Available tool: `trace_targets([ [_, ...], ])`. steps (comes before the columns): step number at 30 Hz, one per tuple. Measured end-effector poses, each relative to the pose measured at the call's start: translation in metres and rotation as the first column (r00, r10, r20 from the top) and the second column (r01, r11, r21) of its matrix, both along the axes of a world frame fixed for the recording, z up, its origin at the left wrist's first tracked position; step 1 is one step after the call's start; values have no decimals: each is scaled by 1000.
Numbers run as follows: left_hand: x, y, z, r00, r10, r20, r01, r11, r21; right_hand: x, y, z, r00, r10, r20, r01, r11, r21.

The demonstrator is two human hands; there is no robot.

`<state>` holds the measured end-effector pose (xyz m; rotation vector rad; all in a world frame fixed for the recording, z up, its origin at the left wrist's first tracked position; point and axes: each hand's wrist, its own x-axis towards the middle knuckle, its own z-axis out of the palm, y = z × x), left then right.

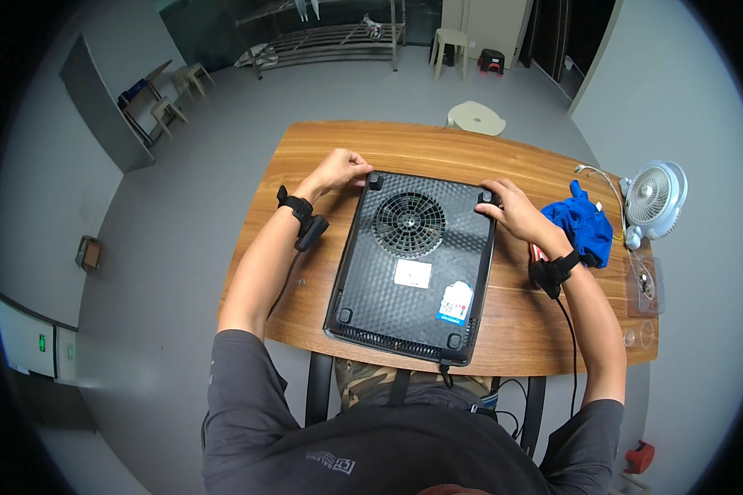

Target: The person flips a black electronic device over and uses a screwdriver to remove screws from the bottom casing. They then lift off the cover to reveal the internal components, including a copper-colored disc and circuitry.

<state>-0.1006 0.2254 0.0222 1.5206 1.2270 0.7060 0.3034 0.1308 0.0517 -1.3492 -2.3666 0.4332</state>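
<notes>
An induction cooker (363, 272) lies upside down on the wooden table, its black underside facing up. A round fan grille (409, 223), rubber feet at the corners and two stuck-on labels show on it. At the far left corner, my left hand (343, 172) has its fingers closed on the edge; its fingertips are partly hidden. My right hand (513, 209) grips the far right corner, thumb on top beside the foot (487, 198) and fingers over the edge. A black power cord (446, 375) leaves the near edge and drops toward my lap.
Right of the cooker, a blue cloth bag (584, 227) lies beside a small white fan (654, 196) with its cable. Clear plastic containers (645, 285) stand at the table's right edge. A cream stool (475, 118) is beyond the far edge. Cables hang from both wrist straps.
</notes>
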Motion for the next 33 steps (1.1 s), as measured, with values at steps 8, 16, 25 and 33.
trace_targets([
  [8,3,-1,2,995,-15,-94,9,998,-60,-2,-2,3,1000,-9,-14,8,999,-40],
  [16,10,1,-2,976,68,-209,-66,998,16,-1,0,1,1000,-12,-1,12,1000,-15],
  [25,-78,-73,-9,940,208,-269,-161,969,188,-2,2,-5,999,-20,-43,20,1000,-7],
  [33,-90,-187,-20,828,151,-539,90,915,394,-2,-1,-17,983,-77,-169,80,997,13],
])
